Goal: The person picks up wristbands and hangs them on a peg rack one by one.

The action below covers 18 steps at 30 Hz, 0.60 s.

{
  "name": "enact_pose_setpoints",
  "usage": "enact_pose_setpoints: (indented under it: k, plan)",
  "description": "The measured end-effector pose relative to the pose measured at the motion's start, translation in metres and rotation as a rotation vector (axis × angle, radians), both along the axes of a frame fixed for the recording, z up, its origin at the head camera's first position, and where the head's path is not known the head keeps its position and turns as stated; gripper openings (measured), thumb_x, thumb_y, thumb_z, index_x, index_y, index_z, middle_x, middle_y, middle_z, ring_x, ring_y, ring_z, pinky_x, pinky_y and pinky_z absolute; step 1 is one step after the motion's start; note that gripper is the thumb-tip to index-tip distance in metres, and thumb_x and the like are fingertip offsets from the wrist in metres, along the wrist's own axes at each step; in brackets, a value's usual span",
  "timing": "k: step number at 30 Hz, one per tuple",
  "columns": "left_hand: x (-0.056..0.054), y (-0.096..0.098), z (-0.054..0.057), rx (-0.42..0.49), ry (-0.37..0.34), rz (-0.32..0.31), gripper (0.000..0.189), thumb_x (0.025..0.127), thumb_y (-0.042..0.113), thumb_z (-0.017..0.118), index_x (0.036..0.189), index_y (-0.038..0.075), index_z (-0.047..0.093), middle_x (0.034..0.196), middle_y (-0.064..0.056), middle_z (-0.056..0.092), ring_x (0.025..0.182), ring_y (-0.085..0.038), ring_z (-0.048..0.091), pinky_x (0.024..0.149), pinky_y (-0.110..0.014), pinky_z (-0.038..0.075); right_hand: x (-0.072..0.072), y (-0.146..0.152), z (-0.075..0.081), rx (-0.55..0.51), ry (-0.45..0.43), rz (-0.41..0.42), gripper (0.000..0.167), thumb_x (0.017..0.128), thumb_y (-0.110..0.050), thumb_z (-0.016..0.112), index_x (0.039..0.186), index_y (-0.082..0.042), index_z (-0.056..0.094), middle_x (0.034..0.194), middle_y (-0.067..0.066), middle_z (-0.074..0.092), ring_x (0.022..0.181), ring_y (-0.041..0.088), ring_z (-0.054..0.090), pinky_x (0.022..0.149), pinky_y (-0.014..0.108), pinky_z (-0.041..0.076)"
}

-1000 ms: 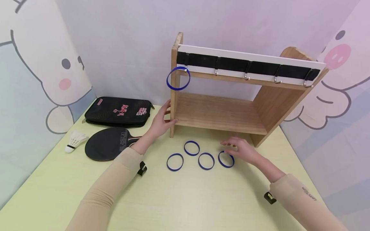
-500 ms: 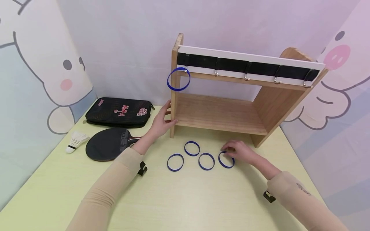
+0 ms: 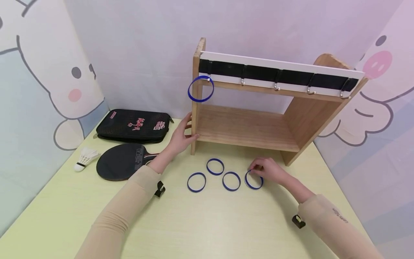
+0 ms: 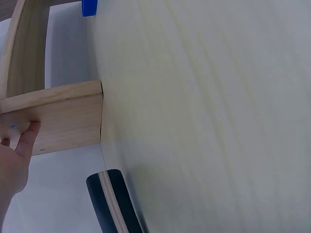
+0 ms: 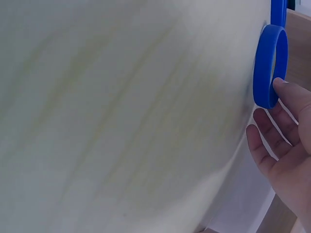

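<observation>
In the head view, my right hand (image 3: 266,169) pinches the upper edge of the rightmost blue silicone wristband (image 3: 262,183). The right wrist view shows my thumb (image 5: 286,92) at the inside of this wristband (image 5: 263,68), the other fingers loosely bent below. Three more blue wristbands (image 3: 196,191) lie flat to its left. Spread along the left side panel of the wooden shelf (image 3: 245,124), my left hand (image 3: 179,138) rests with its fingers extended. Another blue wristband (image 3: 201,100) hangs from the leftmost hook of the shelf's white and black hook rail (image 3: 278,73).
Left of the shelf lie a black zip case (image 3: 134,126), a black table tennis bat (image 3: 119,162) and a white shuttlecock (image 3: 86,158). Several metal hooks (image 3: 276,87) jut forward from the rail. Patterned wall panels (image 3: 145,54) border the pale yellow table (image 3: 207,226).
My right hand has come down onto the rightmost wristband and its fingers have closed on the upper edge. The left hand has stayed against the shelf.
</observation>
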<state>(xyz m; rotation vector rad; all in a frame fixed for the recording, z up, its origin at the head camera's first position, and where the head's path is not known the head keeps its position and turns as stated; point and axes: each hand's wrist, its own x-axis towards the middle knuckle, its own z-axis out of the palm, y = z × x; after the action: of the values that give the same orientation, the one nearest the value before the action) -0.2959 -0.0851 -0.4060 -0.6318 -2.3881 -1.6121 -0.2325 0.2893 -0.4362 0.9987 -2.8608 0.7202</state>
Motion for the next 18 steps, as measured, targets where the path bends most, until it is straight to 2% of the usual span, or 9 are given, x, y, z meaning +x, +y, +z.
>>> enact_pose_setpoints:
  k: [12, 18]
  plan:
    - [0.0, 0.001, 0.002, -0.003, -0.001, 0.0, 0.087, 0.086, 0.009, 0.068, 0.152, 0.027, 0.014, 0.15, -0.011, 0.029, 0.127, -0.032, 0.045, 0.09, -0.041, 0.054, 0.016, -0.004, 0.024, -0.062, -0.051, -0.028, 0.006, 0.083, -0.005, 0.07, 0.085, -0.01, 0.068, 0.08, 0.001, 0.069, 0.074, 0.005, 0.06, 0.059, 0.021, 0.052]
    - [0.0, 0.0, 0.002, 0.005, 0.009, -0.01, 0.087, 0.086, 0.009, 0.067, 0.152, 0.025, 0.013, 0.15, -0.013, 0.029, 0.127, -0.033, 0.044, 0.091, -0.042, 0.053, 0.022, -0.009, 0.034, -0.07, -0.069, -0.051, 0.007, 0.082, -0.009, 0.072, 0.086, -0.013, 0.068, 0.082, -0.006, 0.067, 0.075, 0.005, 0.06, 0.062, 0.021, 0.054]
